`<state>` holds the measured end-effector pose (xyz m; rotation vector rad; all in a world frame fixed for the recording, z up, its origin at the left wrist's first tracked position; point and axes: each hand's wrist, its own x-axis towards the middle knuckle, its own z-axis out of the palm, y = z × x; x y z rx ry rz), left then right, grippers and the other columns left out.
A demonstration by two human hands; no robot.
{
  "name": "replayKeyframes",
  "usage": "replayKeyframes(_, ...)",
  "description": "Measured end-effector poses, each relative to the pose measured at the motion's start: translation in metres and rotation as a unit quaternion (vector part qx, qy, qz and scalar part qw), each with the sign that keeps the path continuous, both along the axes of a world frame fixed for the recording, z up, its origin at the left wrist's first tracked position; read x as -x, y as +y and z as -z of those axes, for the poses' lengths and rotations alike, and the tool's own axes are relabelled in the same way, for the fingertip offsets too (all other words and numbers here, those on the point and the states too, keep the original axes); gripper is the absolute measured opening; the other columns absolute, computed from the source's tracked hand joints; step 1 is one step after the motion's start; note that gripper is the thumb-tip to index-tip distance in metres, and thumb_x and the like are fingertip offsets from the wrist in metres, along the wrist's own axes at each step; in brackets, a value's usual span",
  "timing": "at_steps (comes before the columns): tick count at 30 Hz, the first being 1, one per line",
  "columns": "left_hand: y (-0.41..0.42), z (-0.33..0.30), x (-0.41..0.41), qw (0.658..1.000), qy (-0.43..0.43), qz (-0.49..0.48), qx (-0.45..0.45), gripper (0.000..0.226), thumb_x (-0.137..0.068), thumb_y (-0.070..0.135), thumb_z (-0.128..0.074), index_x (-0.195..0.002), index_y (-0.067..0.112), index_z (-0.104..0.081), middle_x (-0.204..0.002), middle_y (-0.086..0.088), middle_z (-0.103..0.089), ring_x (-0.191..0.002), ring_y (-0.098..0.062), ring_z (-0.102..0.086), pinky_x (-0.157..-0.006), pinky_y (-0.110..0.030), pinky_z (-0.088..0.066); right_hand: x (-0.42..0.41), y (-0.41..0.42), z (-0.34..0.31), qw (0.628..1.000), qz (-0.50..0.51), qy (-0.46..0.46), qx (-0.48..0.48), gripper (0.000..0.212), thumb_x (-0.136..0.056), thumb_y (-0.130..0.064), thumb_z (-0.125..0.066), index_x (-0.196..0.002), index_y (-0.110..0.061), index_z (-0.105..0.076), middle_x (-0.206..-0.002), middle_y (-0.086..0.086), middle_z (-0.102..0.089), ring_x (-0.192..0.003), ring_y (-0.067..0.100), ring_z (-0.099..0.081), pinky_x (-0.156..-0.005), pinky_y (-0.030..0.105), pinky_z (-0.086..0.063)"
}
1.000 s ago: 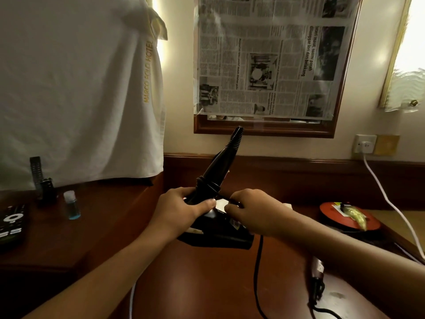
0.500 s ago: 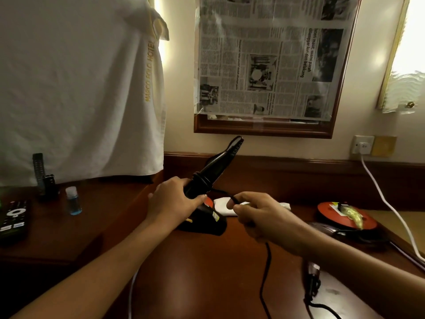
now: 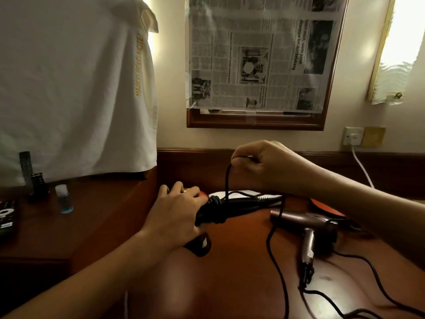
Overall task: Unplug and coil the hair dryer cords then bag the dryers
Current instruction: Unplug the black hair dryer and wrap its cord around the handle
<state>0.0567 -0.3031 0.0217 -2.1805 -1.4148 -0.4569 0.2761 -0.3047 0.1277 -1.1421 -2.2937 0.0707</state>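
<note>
Mid-frame, left hand (image 3: 177, 212) clamping black dryer (image 3: 230, 207) on table (image 3: 230, 284), right hand (image 3: 259, 166) pinching limp cord (image 3: 227, 180): light, floppy, best gripped near handle.

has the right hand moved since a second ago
Yes. The right hand has risen off the black hair dryer, lifting the cord toward the framed newspaper.

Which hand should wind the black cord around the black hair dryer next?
The right hand. It already pinches the black cord lifted above the black hair dryer, with loose cord trailing down over the table. The left hand is busy pressing the dryer down, so it probably should keep steadying.
</note>
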Motion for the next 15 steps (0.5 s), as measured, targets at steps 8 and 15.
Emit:
replayKeyframes(8,-0.015,0.0,-0.006,0.99,0.115,0.069,-0.048,0.051,-0.068,0.062,-0.071,-0.105,0.027,-0.072,-0.095,0.007,-0.066,-0.083,-0.025,-0.06,-0.068,-0.044,-0.049,-0.015,0.029,-0.001,0.991,0.065,-0.084,-0.078,0.03,-0.076,-0.058,-0.075,-0.069,-0.03,-0.071,-0.069,-0.017,-0.058,-0.069,0.009,-0.062,-0.066,0.033,-0.055)
replayKeyframes(15,-0.019,-0.007,0.002,0.987,0.159,-0.005,0.033,0.047,-0.078,0.057,-0.062,-0.117,0.03,-0.064,-0.11,0.006,-0.063,-0.101,-0.028,-0.055,-0.084,-0.046,-0.04,-0.019,0.025,0.005,0.973,0.106,-0.153,-0.14,0.054,-0.069,-0.07,-0.073,-0.047,-0.029,-0.046,-0.056,-0.012,-0.048,-0.053,0.006,-0.048,-0.05,0.023,-0.031)
